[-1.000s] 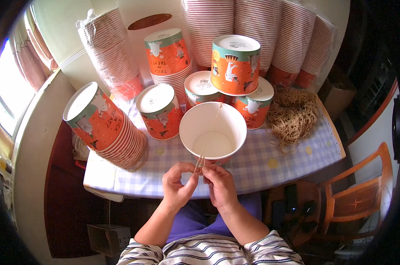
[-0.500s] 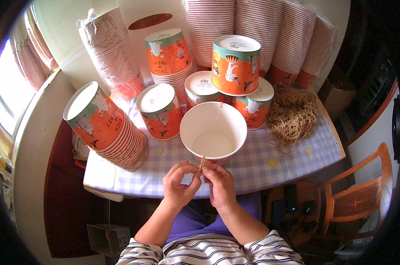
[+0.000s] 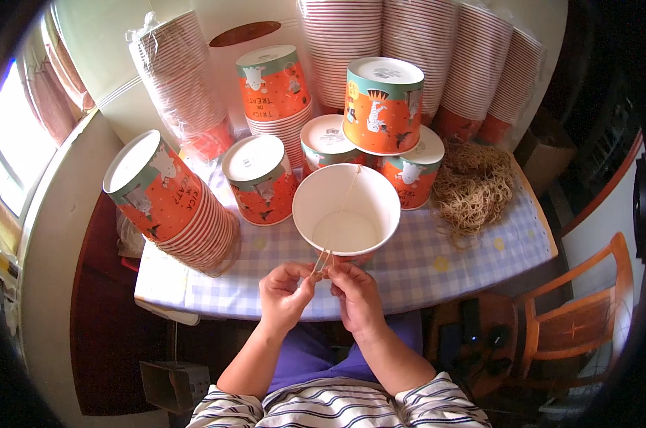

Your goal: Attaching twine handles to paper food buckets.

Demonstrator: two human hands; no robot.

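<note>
A white-lined paper bucket (image 3: 313, 200) stands mouth up near the table's front edge. Thin tan twine (image 3: 352, 187) runs from its far rim across the opening and comes out at the near rim. Just in front of that rim, my left hand (image 3: 283, 294) pinches the twine between thumb and forefinger. My right hand (image 3: 356, 298) is pinched close beside it on the same twine, the two sets of fingertips almost touching. A small loop of twine rises between the hands and the rim. Any knot there is too small to make out.
Upside-down orange buckets (image 3: 259, 189) stand behind and left, one (image 3: 384, 107) perched on others. A leaning bucket stack (image 3: 187, 214) is at left; tall wrapped stacks (image 3: 344, 50) line the back. A twine heap (image 3: 473, 189) lies right on the checked tablecloth (image 3: 408, 278). A wooden chair (image 3: 580, 307) stands right.
My fingers have shifted slightly left and the twine between them has opened into a clearer loop. Both hands keep their pinch; the bucket stays in place.
</note>
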